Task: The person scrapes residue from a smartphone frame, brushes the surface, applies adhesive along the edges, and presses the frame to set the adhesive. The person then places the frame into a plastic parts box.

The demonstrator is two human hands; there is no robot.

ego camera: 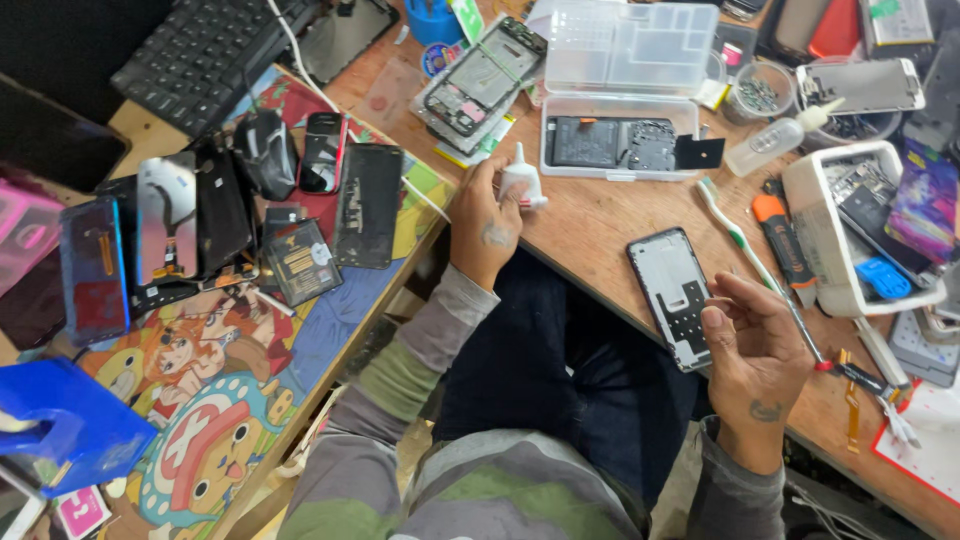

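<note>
My left hand [487, 228] is closed around a small white squeeze bottle [521, 181] with a pointed nozzle, held over the wooden desk [590, 215]. My right hand [752, 350] rests at the desk's near edge beside a dark phone frame [676, 292] lying flat. Its fingers pinch something thin, maybe the shaft of a slim tool [812, 345] with a red band; I cannot tell for certain. A clear plastic case [620, 90] stands with its lid up behind the bottle, with black phone parts [610, 143] in it.
Several phones and screens [365, 203] lie on a cartoon-printed mat [215, 390] at left, beside a mouse [266, 150] and keyboard [205, 50]. A toothbrush [737, 232], orange-tipped tool [780, 235], clear dropper bottle [775, 143] and white tray [840, 290] of parts crowd the right side.
</note>
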